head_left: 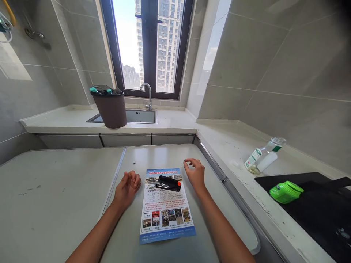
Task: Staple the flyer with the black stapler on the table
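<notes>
A printed paper flyer (168, 233) with blue borders, red and black text and small photos lies flat on the pale table. On its upper half rests a black lighter-like tool (167, 182) with a thin metal tip pointing left and a red-orange part at its right end. To the left of the flyer, my left hand (127, 188) lies on the table, fingers loosely curled, nothing visible in it. My right hand (195, 175) is just beyond the flyer's upper right edge, fingers bent, with a gap between thumb and forefinger. Neither hand touches the tool.
A small white bit (134, 163) lies beyond my left hand. Behind the table, a brown bin (111, 111) stands by the sink (141, 117) and faucet (149, 96). Along the right counter are a clear bottle (261, 155), a green container (286, 192) and a black stovetop (315, 215).
</notes>
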Tool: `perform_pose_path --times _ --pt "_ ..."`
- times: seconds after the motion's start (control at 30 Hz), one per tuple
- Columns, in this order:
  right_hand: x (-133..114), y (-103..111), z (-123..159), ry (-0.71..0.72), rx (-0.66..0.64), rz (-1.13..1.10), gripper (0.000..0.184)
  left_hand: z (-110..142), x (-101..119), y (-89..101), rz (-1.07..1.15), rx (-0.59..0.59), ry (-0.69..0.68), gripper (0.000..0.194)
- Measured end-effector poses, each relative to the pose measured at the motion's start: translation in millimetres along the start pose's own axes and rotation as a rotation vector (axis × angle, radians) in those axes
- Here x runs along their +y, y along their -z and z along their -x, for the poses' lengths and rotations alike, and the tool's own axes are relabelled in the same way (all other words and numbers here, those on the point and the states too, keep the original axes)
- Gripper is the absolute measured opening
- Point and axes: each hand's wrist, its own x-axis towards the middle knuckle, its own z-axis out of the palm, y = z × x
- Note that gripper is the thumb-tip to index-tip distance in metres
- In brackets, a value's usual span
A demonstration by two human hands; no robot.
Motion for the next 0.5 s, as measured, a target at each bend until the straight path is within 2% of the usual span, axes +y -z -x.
perform_pose_path --times 0.1,0.23,0.37,0.5 --pt "38.7 -10.2 -23.4 -0.126 -0.209 0.217 0.012 0.0 1.9 -0.6 0.021 0.055 -0.026 0.043" --pt "76.1 -28.8 -37.3 -0.193 -0.249 0.317 0.014 -0.3 1.1 1.4 0.012 0.085 -0.026 0.040" --pt "91.2 -39.7 -36.7 -0.206 -0.262 0.368 0.016 -2.5 0.8 7.3 0.050 0.173 -0.054 0.047" --pt "92.2 -40.7 -36.9 -0.221 -0.275 0.374 0.015 -4.3 3.6 12.5 0.078 0.261 -0.089 0.053"
